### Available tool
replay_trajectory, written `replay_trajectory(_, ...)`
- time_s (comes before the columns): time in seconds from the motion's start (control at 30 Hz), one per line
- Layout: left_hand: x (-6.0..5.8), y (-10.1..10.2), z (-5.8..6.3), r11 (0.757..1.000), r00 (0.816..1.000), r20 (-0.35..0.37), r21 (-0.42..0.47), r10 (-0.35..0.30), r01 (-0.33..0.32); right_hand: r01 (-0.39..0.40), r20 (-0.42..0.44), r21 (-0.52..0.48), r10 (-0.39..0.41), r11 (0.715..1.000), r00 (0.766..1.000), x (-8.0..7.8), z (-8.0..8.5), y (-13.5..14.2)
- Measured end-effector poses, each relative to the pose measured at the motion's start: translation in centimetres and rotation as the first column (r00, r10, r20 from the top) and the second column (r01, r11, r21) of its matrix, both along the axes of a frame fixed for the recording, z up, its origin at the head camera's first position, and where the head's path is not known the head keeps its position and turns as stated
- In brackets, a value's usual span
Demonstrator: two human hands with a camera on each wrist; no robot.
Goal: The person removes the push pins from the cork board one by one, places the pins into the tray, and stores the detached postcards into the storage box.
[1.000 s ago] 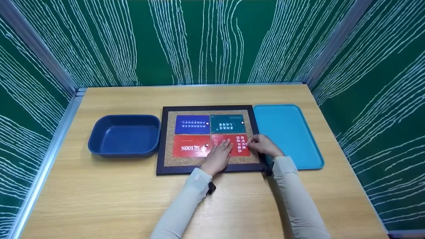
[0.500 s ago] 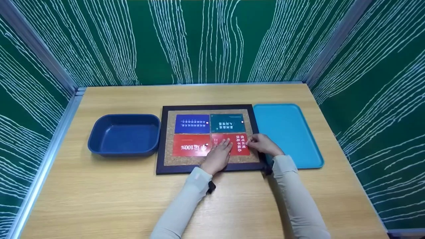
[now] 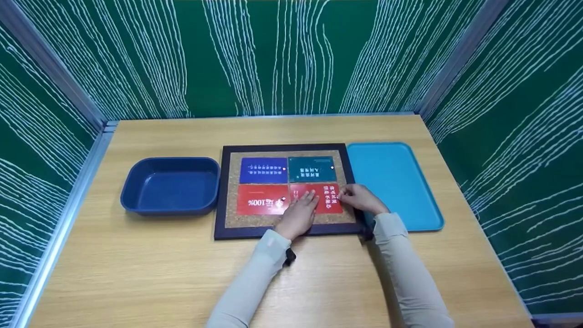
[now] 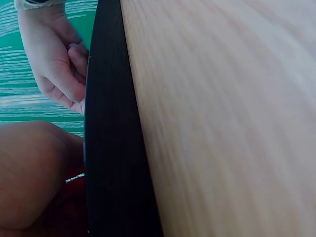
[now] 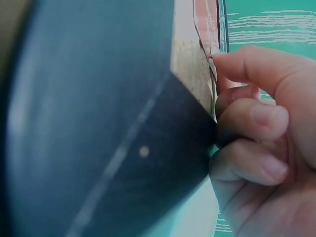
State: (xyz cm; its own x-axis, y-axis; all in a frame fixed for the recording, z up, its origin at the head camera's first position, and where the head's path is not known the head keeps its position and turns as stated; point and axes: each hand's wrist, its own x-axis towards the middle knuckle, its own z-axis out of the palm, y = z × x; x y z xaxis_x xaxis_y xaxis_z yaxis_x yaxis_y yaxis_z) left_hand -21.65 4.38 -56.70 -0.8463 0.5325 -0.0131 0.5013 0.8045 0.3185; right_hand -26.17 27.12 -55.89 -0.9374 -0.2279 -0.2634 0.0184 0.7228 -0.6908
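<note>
My left hand (image 3: 298, 216) lies with its fingers extended on a red card (image 3: 330, 205), pressing it to the cork board (image 3: 250, 222). At that card's right edge, my right hand (image 3: 363, 199) pinches a small pale push pin (image 5: 215, 51) between thumb and index finger; the fingers hide most of it. In the right wrist view, the other fingers curl beside the board's dark frame. A blue card (image 3: 263, 170), a green card (image 3: 312, 169) and another red card (image 3: 259, 200) lie on the cork, each with a small pale pin head at its right side.
A dark blue basin (image 3: 171, 187) stands left of the board. On the right, a light blue tray (image 3: 396, 182) lies against the board's frame, partly under the right wrist. The wooden table (image 3: 150, 269) is bounded by green walls with white lines.
</note>
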Motion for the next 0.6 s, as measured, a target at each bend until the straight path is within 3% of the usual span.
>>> replay_trajectory(0.6, -0.17, 0.06, -0.08, 1.000, 1.000, 0.019, -0.004, 0.012, -0.012, -0.017, 0.018, 0.027, 0.016, 0.999, 1.000, -0.14, 0.27, 0.02)
